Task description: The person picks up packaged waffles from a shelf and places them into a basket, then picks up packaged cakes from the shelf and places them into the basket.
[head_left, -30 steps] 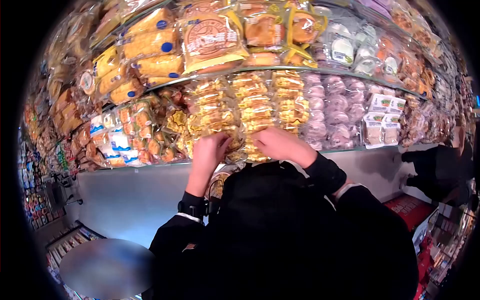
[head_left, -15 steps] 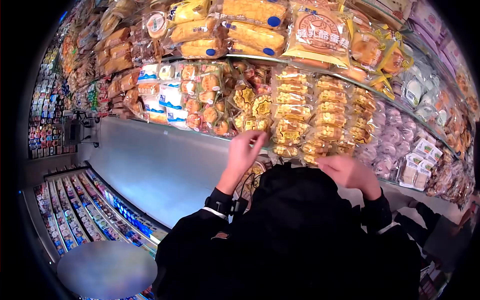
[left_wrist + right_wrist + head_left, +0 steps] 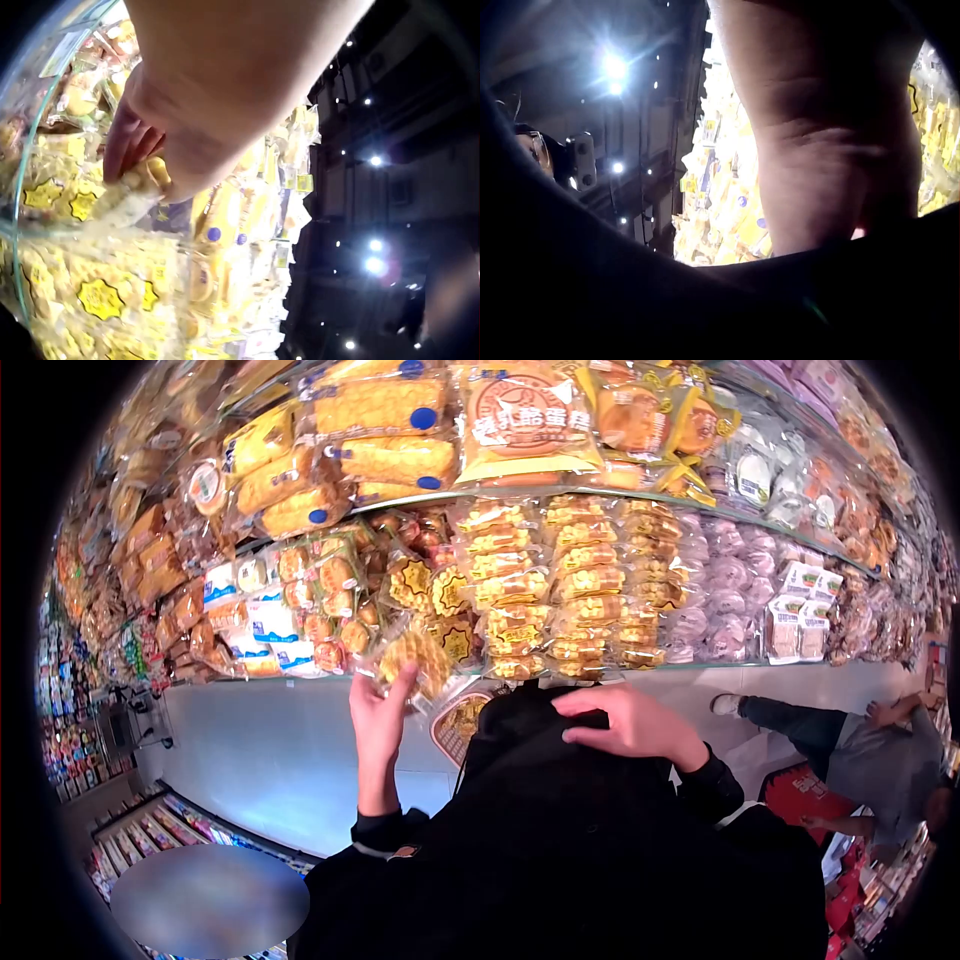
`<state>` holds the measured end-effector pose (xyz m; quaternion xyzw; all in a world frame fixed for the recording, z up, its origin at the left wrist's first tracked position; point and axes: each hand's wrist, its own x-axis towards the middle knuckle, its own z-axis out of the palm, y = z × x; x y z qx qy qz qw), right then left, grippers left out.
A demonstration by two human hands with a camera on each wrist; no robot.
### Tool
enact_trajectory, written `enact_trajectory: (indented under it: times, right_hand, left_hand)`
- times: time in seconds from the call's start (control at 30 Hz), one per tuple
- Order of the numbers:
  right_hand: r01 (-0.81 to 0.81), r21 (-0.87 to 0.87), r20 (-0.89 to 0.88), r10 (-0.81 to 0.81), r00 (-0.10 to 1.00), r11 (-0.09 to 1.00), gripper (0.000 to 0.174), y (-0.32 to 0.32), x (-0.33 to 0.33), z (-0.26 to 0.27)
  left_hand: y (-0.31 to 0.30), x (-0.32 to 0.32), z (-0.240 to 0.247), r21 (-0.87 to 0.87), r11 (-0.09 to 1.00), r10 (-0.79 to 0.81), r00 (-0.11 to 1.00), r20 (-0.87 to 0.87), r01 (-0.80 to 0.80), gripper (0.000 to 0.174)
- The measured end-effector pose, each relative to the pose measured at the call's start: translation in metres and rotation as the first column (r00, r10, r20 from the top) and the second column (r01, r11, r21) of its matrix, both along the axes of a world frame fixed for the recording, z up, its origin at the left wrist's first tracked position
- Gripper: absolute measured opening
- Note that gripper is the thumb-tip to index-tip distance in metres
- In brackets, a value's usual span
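Note:
My left hand (image 3: 378,712) pinches a clear-wrapped waffle (image 3: 418,660) between thumb and fingers, at the front edge of the shelf. In the left wrist view the curled fingers (image 3: 127,146) grip the top of the clear wrapper (image 3: 124,208), above more packs with yellow star labels. Behind it lie other wrapped waffles (image 3: 410,582), and to the right stand upright rows of the same packs (image 3: 515,588). My right hand (image 3: 640,722) is held in front of my body, fingers loosely bent and holding nothing; in the right wrist view its fingers are mostly hidden by the sleeve.
Wrapped buns (image 3: 325,585) lie left of the waffles; purple round pastries (image 3: 728,585) and white-labelled packs (image 3: 800,610) are at right. An upper shelf (image 3: 560,490) carries larger bags. Below the shelf edge sits a basket (image 3: 448,738) with packs inside. Another person (image 3: 880,745) stands at right.
My left hand has taken hold of a waffle pack and drawn it to the shelf edge. My right hand has left the waffle rows and come back toward my body. The head view has swung about.

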<state>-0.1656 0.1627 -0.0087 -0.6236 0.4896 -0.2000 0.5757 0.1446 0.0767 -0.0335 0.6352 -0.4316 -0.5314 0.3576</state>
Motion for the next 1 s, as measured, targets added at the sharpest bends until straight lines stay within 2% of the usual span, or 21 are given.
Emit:
enact_trajectory:
  times: [0.07, 0.13, 0.17, 0.2, 0.23, 0.27, 0.33, 0.37, 0.4, 0.43, 0.5, 0.57, 0.63, 0.7, 0.73, 0.77, 0.8, 0.9, 0.93, 0.97, 1.0]
  right_hand:
    - [0.063, -0.054, 0.015, -0.063, 0.998, 0.996, 0.051, 0.001, 0.009, 0.014]
    - [0.127, -0.487, -0.003, -0.147, 0.989, 0.864, 0.065, 0.001, 0.015, 0.023]
    - [-0.044, -0.567, -0.182, -0.073, 0.981, 0.823, 0.07, -0.003, 0.013, 0.03]
    - [-0.081, -0.564, -0.243, -0.071, 0.967, 0.822, 0.07, 0.0, 0.013, 0.032]
    - [-0.118, -0.56, -0.303, -0.07, 0.951, 0.82, 0.069, 0.003, 0.012, 0.032]
    - [-0.108, -0.562, -0.299, -0.08, 0.951, 0.82, 0.069, 0.007, 0.008, 0.03]
    - [0.122, -0.385, -0.167, -0.199, 0.966, 0.915, 0.061, 0.02, -0.011, 0.019]
    - [0.127, -0.386, -0.166, -0.204, 0.965, 0.914, 0.061, 0.029, -0.024, 0.01]
    - [0.34, -0.142, 0.092, -0.33, 0.94, 0.93, 0.057, 0.039, -0.038, -0.001]
    - [0.466, 0.153, 0.303, -0.49, 0.817, 0.872, 0.052, 0.048, -0.05, -0.008]
    - [0.379, 0.461, 0.412, -0.571, 0.71, 0.803, 0.047, 0.05, -0.077, -0.019]
    - [0.399, 0.453, 0.38, -0.578, 0.723, 0.797, 0.045, 0.053, -0.093, -0.034]
    - [0.426, 0.531, 0.444, -0.669, 0.596, 0.732, 0.048, 0.048, -0.098, -0.032]
    - [0.506, 0.457, 0.394, -0.676, 0.623, 0.732, 0.049, 0.053, -0.107, -0.043]
    - [0.701, 0.106, 0.195, -0.706, 0.681, 0.705, 0.048, 0.058, -0.11, -0.054]
    - [0.728, -0.285, -0.002, -0.76, 0.65, 0.623, 0.047, 0.063, -0.112, -0.062]
    - [0.713, -0.492, -0.085, -0.843, 0.531, 0.499, 0.039, 0.06, -0.108, -0.049]
    - [0.525, -0.554, -0.229, -0.724, 0.65, 0.646, 0.033, 0.065, -0.112, -0.056]
    - [0.459, -0.487, -0.185, -0.601, 0.777, 0.743, 0.026, 0.06, -0.111, -0.056]
    - [0.452, -0.485, -0.181, -0.592, 0.785, 0.749, 0.026, 0.051, -0.109, -0.056]
    - [0.32, -0.529, -0.17, -0.467, 0.868, 0.786, 0.024, 0.039, -0.107, -0.056]
  left_hand:
    - [0.013, -0.022, 0.019, 0.04, 0.996, -0.075, 0.979, -0.192, 0.084, 0.059]
    - [0.024, -0.058, 0.033, -0.029, 0.973, -0.229, 0.942, -0.247, 0.229, 0.072]
    - [0.029, -0.073, 0.027, -0.088, 0.94, -0.341, 0.905, -0.252, 0.33, 0.077]
    - [0.028, -0.089, 0.039, -0.022, 0.882, -0.461, 0.853, -0.243, 0.471, 0.078]
    - [0.033, -0.103, 0.039, 0.099, 0.879, -0.367, 0.795, -0.483, 0.466, 0.069]
    - [0.034, -0.111, 0.038, 0.16, 0.835, -0.372, 0.754, -0.541, 0.526, 0.062]
    - [0.026, -0.121, 0.038, 0.213, 0.778, -0.374, 0.709, -0.598, 0.591, 0.055]
    - [0.018, -0.123, 0.04, 0.139, 0.677, -0.59, 0.646, -0.483, 0.722, 0.047]
    - [0.01, -0.128, 0.04, 0.09, 0.544, -0.77, 0.539, -0.343, 0.834, 0.039]
    - [0.005, -0.137, 0.038, 0.091, 0.538, -0.773, 0.534, -0.342, 0.838, 0.039]
    - [-0.001, -0.161, 0.032, -0.09, 0.428, -0.894, 0.436, 0.105, 0.899, 0.028]
    - [0.0, -0.19, 0.032, -0.062, 0.437, -0.897, 0.44, 0.046, 0.897, 0.023]
    - [0.002, -0.208, 0.011, -0.156, 0.483, -0.875, 0.478, -0.073, 0.861, 0.022]
    - [0.003, -0.218, 0.005, -0.225, 0.451, -0.883, 0.468, 0.025, 0.863, 0.023]
    - [0.009, -0.223, 0.013, -0.304, 0.447, -0.825, 0.519, 0.223, 0.841, 0.025]
    - [0.012, -0.227, 0.017, -0.379, 0.429, -0.72, 0.563, 0.404, 0.82, 0.028]
    - [0.014, -0.23, 0.009, -0.37, 0.371, -0.665, 0.522, 0.534, 0.851, 0.032]
    - [0.018, -0.241, -0.013, -0.407, 0.356, -0.482, 0.538, 0.691, 0.841, 0.035]
    - [0.016, -0.242, -0.017, -0.405, 0.368, -0.473, 0.543, 0.694, 0.837, 0.035]
    - [0.015, -0.242, -0.021, -0.388, 0.387, -0.458, 0.539, 0.707, 0.837, 0.036]
    - [0.015, -0.242, -0.024, -0.369, 0.406, -0.444, 0.534, 0.72, 0.836, 0.037]
